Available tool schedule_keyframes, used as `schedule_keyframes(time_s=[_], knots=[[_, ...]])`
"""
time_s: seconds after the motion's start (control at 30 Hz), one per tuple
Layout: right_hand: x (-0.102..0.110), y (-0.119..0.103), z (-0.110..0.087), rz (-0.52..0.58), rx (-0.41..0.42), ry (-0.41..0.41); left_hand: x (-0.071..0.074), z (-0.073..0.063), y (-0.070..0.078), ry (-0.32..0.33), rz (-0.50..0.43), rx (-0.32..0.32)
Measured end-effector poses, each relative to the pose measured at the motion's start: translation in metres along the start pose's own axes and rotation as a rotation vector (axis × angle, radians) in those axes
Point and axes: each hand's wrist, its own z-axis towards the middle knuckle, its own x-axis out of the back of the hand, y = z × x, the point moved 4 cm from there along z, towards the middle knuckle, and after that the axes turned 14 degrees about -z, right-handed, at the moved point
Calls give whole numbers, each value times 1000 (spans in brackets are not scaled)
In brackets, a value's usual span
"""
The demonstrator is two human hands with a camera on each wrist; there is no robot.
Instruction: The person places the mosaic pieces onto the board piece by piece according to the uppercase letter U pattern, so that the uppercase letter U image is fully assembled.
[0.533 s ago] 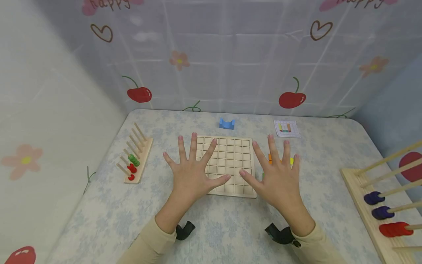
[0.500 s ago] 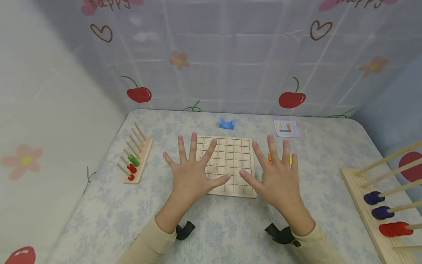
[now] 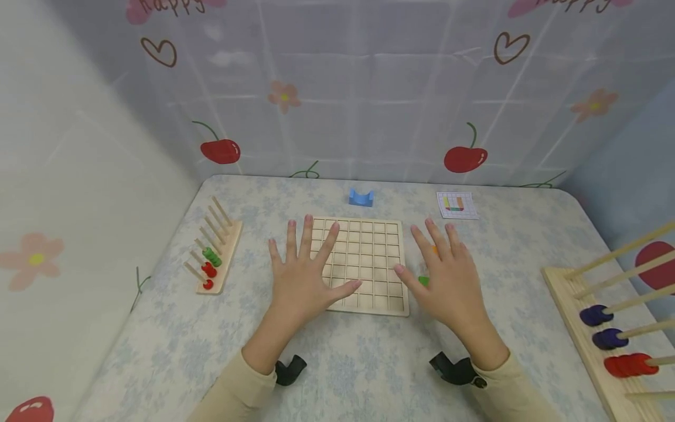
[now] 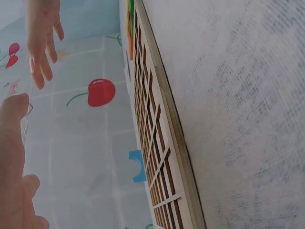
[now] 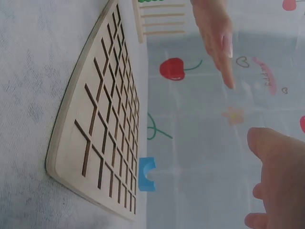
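Note:
A wooden grid board point(image 3: 364, 264) with square cells lies mid-table. My left hand point(image 3: 299, 287) hovers over its left side, fingers spread and holding nothing. Above the table just right of the board is my right hand point(image 3: 450, 287), also empty, its fingers fanned a little less widely. Partly hidden beneath the right hand are a green piece point(image 3: 424, 281) and an orange piece point(image 3: 435, 249); their full shapes cannot be made out. In the left wrist view, the green and orange pieces show at the board's far end. Both wrist views show the hands raised above the board.
Behind the board stands a blue block point(image 3: 361, 198) with a curved notch. A printed pattern card point(image 3: 457, 205) lies at the back right. A small peg rack point(image 3: 221, 258) with green and red beads stands left, and a larger peg rack point(image 3: 585, 328) with blue and red rings right.
The right hand's fingers have drawn closer together and the hand has tilted, covering the yellow piece. The left hand has shifted slightly left. The head view has shifted a little.

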Motion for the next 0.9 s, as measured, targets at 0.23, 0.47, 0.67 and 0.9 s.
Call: schedule_keyframes(time_s=[0.23,0.47,0.67,0.9], knots=[[-1,24,4,202,-16,52,-7,6,-17,-9,-282,-32],[-11,60,7,368,-122,7,-23,7,-41,-86,-545,41],[-18,90,8,391,-175,16,-38,5,-56,-152,-652,97],[-28,110,8,363,-259,-12,-51,2,-67,-220,-560,74]])
